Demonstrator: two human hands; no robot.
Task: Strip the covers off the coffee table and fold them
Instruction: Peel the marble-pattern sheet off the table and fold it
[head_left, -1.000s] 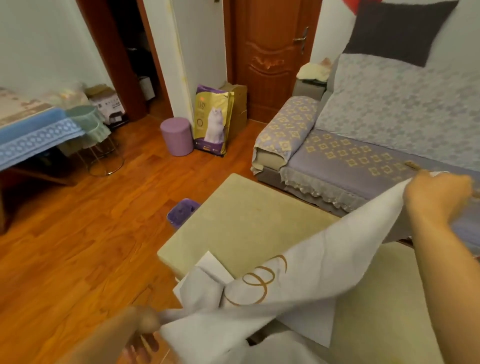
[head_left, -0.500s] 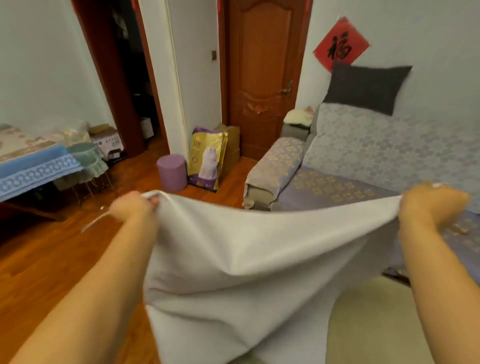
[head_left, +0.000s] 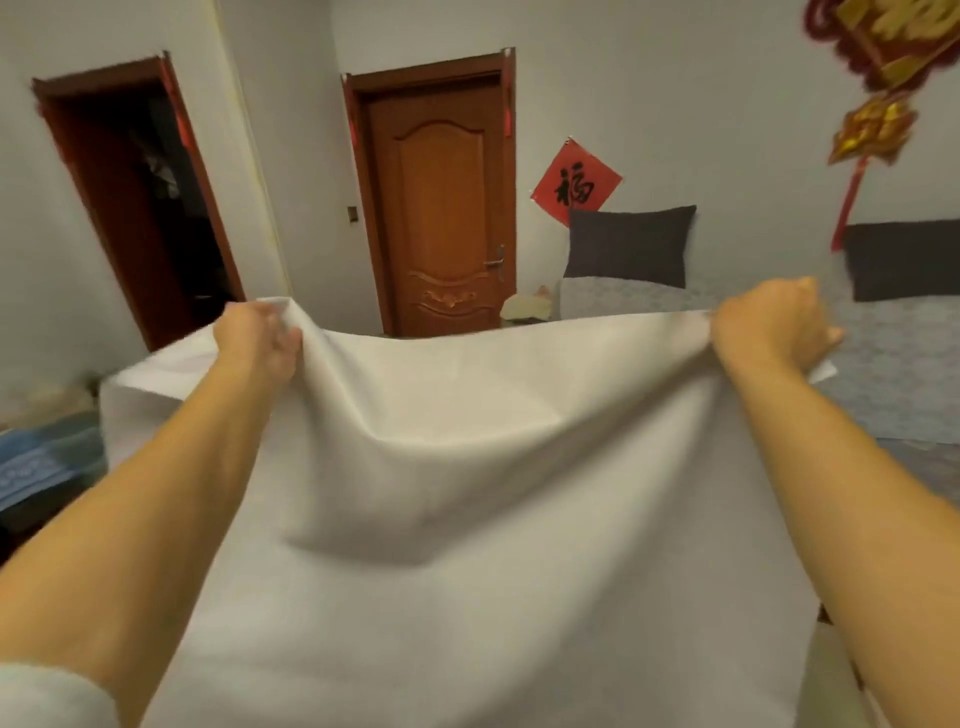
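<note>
Cover (head_left: 467, 509): white cloth, lifted clear and spread wide across the lower middle of the view, top edge near level, body hanging down and bellying toward the camera; held high so the full width falls flat and square for a first fold.
Left hand (head_left: 257, 340): at 10 o'clock on the cover, fingers curled and pinching the top edge, a flap of cloth trailing out beyond it to the left; grip set in from the corner, likely to keep the edge taut.
Right hand (head_left: 769, 322): at 2 o'clock, fingers curled round the top edge close to the corner, a small tip of cloth poking out past the knuckles.
Arms: both stretched forward and apart, to tension the edge between the grips.
Coffee table: hidden behind the hanging cloth; cannot tell what remains on it.
Sofa (head_left: 893, 384): at 3 o'clock behind the cover, dark cushion (head_left: 628, 244) against the wall.
Door (head_left: 441, 208): at 12 o'clock, closed.
Stage: judged as stripping done for this piece, folding about to start.
</note>
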